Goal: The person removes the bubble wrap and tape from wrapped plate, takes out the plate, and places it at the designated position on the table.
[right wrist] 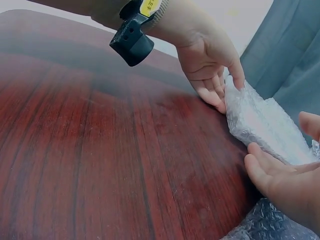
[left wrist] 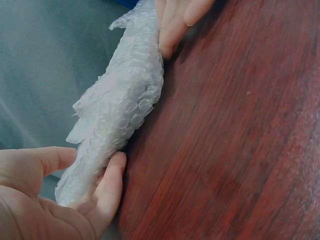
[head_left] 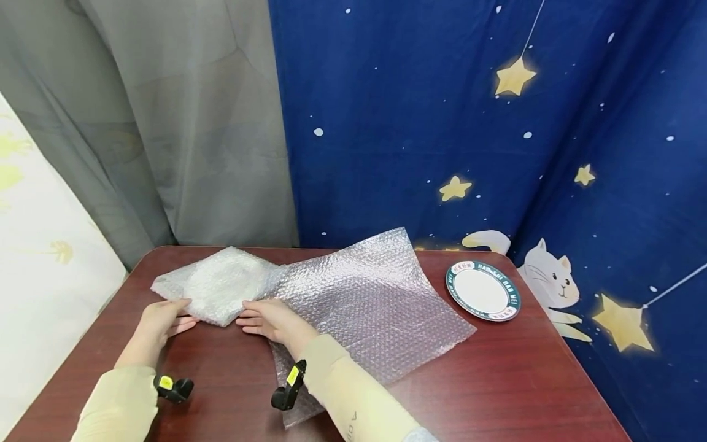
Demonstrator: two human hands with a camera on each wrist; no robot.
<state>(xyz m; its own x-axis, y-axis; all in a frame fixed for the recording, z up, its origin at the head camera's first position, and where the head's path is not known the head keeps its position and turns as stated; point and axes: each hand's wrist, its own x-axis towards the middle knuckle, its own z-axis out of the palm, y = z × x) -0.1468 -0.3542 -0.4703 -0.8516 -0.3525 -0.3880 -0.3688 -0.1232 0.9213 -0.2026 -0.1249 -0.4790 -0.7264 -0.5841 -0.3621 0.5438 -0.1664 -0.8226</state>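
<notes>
A bubble-wrapped package [head_left: 226, 283] lies at the left back of the table, a pale rounded shape showing faintly through its layers. My left hand [head_left: 162, 320] holds its near left edge, thumb above and fingers beneath, as the left wrist view [left wrist: 107, 105] of the package also shows. At the near right edge, my right hand [head_left: 273, 319] holds the same package between thumb and fingers. A loose sheet of bubble wrap [head_left: 364, 301] spreads to the right of the package, partly beneath my right forearm. What is inside the wrapping cannot be made out.
A white plate [head_left: 483, 291] with a dark green lettered rim lies at the right back of the reddish-brown table [head_left: 497, 393]. Grey and blue curtains [head_left: 386, 123] hang right behind the table's back edge. Each wrist wears a small black camera [head_left: 289, 385].
</notes>
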